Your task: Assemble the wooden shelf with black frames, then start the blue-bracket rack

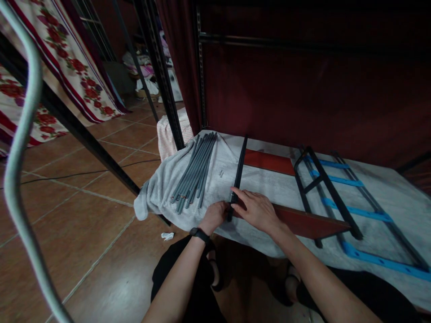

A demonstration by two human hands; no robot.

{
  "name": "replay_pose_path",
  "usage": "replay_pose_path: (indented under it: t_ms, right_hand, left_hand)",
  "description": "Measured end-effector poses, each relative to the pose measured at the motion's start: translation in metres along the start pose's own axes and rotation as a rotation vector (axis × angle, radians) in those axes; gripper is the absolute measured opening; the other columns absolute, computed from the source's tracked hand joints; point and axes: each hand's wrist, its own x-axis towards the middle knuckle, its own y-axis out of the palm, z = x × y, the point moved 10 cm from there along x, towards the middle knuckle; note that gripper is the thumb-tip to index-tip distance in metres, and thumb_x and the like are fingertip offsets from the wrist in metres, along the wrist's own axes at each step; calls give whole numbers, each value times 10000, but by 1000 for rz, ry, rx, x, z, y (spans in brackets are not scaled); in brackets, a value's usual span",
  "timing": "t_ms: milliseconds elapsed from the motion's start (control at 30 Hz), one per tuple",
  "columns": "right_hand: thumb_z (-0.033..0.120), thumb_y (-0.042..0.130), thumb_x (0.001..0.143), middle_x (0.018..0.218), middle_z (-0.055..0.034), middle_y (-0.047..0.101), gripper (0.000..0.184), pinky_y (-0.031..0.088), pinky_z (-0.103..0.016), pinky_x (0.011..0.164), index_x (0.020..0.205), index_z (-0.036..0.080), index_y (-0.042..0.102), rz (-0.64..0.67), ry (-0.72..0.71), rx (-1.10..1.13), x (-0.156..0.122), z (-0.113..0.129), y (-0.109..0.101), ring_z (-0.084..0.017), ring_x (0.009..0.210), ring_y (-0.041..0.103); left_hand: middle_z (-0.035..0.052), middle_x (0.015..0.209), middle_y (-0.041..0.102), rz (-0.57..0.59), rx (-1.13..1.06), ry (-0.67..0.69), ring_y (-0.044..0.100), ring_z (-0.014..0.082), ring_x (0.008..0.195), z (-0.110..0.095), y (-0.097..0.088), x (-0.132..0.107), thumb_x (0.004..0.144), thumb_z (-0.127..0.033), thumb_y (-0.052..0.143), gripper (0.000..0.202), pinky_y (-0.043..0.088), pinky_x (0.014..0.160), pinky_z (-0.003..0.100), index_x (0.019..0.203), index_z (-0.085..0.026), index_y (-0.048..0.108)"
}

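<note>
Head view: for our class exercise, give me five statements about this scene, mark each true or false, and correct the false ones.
1. The grey rods lie to the right of the black bar in this view. False: they lie to its left.
2. The left hand and right hand are both at the black bar's near end. True.
3. A dark wristband is on the right wrist. False: it is on the left.
4. The strips on the frame at right are yellow. False: they are blue.
5. A white scrap lies on the tiled floor. True.

The rods [195, 172] are grey, the bar [240, 163] black, the panels [303, 222] reddish, the white curtain [65, 33] red-flowered
</note>
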Motion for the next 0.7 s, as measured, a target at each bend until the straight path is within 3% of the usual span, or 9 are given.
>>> replay_pose_path:
  t_ms: [267, 467, 700]
  right_hand:
    - [473, 393, 1001, 1246, -42, 678, 531, 458, -357, 975, 1492, 272, 402, -3, -5, 2, -1, 0, 0, -222, 1115, 629]
    - [461, 400, 1000, 1247, -49, 676, 529, 450, -360, 980, 1491, 265, 407, -6, -8, 3, -1, 1, -1, -218, 1119, 627]
    - [460, 401, 1000, 1259, -60, 668, 539, 442, -365, 975, 1501, 260, 394, 5, -8, -8, -1, 0, 1, -222, 1115, 623]
  left_hand:
    - [119, 925, 716, -4, 60, 12, 670, 245, 896, -2, -1, 1, 872, -143, 511, 238, 480, 808, 321, 1005, -146, 708]
    - [121, 1002, 730, 5, 61, 31, 685, 247, 926, -6, 0, 2, 877, -138, 506, 285, 492, 803, 318, 1102, -144, 680]
    - [107, 967, 736, 37, 98, 29, 689, 233, 917, -4, 1, 3, 878, -140, 520, 226, 499, 805, 304, 1014, -135, 701]
